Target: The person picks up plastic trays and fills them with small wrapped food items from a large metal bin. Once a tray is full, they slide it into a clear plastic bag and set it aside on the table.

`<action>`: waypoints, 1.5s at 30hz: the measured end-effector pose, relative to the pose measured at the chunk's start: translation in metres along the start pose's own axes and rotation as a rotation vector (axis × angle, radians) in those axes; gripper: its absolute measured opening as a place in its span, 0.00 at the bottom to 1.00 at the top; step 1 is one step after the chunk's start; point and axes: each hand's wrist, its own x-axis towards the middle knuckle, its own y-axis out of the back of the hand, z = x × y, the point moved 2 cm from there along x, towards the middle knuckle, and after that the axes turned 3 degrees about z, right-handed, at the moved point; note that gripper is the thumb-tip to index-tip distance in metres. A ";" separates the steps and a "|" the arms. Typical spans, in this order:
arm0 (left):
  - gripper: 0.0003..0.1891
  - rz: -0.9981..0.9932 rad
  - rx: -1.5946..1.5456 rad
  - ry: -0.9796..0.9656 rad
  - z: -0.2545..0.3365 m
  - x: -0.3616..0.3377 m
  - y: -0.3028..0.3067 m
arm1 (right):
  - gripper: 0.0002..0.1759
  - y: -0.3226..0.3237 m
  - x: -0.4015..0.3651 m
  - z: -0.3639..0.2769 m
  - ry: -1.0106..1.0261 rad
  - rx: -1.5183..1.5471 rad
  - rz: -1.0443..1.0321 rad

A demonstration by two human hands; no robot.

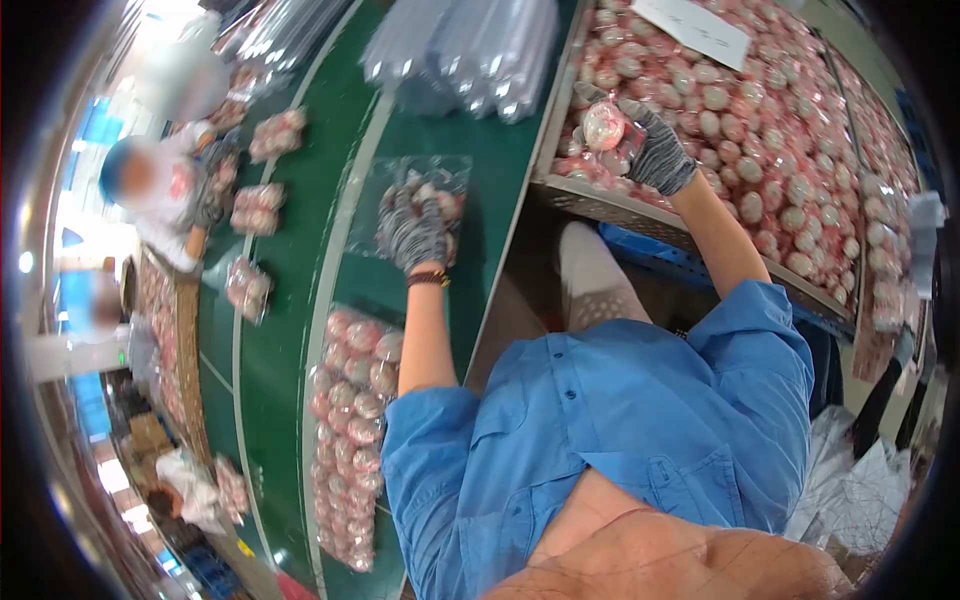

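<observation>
My left hand, in a grey knitted glove, rests on a clear plastic bag on the green belt, with its fingers bent over the bag. Some egg-shaped items in clear, red-printed wrap show around those fingers. My right hand, gloved the same way, is over the near left corner of a large metal-edged bin. Its fingers close around one wrapped egg-shaped item, pale and red. Many more wrapped items fill the bin below and beyond this hand.
Filled packs lie in rows on the belt beside my left arm. A stack of clear plastic sleeves is at the belt's far end. A paper sheet lies on the bin's contents. Across the belt, a person handles similar packs.
</observation>
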 end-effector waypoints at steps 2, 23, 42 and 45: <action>0.19 -0.006 0.023 0.004 0.004 -0.001 0.005 | 0.21 -0.058 -0.003 -0.016 -0.150 0.550 -0.079; 0.22 0.011 0.128 0.021 0.010 -0.001 0.009 | 0.22 -0.090 0.116 0.101 0.006 -0.616 0.083; 0.28 -0.162 -0.013 -0.276 -0.008 0.022 0.008 | 0.24 -0.146 0.135 0.070 0.067 -1.672 -0.595; 0.28 -0.204 -0.052 -0.457 -0.015 0.027 0.010 | 0.23 -0.144 0.137 0.074 -0.025 -1.773 -0.662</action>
